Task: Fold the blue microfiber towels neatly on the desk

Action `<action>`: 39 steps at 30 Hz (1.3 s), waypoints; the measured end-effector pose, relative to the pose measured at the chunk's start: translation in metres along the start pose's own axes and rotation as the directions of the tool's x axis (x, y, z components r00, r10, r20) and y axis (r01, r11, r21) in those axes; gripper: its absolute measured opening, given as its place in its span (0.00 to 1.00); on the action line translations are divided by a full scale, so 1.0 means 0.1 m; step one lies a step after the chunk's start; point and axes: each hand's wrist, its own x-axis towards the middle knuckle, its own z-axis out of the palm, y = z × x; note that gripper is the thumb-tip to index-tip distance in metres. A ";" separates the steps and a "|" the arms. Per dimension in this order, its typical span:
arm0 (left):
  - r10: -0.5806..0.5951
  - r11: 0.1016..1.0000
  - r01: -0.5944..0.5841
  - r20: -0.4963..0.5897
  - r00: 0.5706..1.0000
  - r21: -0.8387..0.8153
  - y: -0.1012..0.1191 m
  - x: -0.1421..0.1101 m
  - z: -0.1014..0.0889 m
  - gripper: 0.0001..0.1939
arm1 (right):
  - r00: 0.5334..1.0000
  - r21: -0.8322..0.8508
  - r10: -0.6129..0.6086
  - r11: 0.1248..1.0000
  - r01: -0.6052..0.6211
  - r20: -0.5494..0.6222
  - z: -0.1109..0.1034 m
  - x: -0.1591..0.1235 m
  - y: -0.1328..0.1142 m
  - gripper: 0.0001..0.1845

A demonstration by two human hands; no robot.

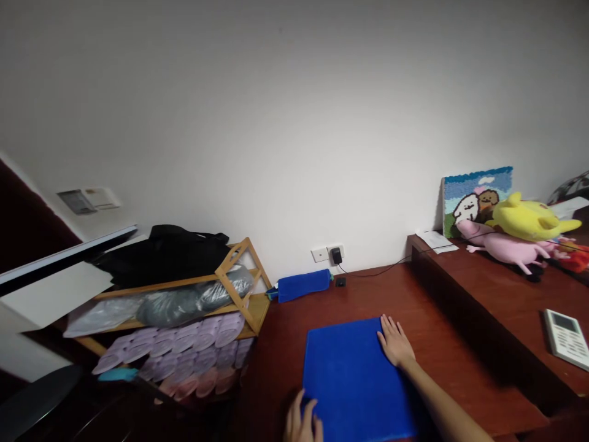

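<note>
Evidently, the blue cloth (353, 382) lay flat between the released right grip (396, 345) and the left grip (302, 425), whose hold I could not tell; spreading looked mostly done, perhaps only smoothing remaining.

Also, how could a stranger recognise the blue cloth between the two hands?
On the reddish-brown desk, look between the left hand and the right hand. The blue cloth there is spread flat, unlike the narrow blue bundle by the wall.

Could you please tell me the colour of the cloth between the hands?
The cloth is blue, clearest in the head view.
</note>
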 end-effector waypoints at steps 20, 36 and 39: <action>0.149 0.982 -0.172 0.260 0.954 0.071 0.93 1.44 0.88 0.36 | 1.000 -0.093 -0.015 0.996 0.013 -0.012 0.08 0.00 0.05 0.39; 0.003 0.984 -0.026 0.130 0.992 0.177 -0.07 1.78 0.62 0.40 | 1.000 -0.114 -0.004 0.993 0.004 -0.007 0.08 0.02 0.06 0.39; -0.045 0.985 0.027 0.104 0.994 0.172 -0.23 1.79 0.55 0.39 | 1.000 -0.115 0.005 0.993 -0.006 -0.005 0.08 0.02 0.05 0.39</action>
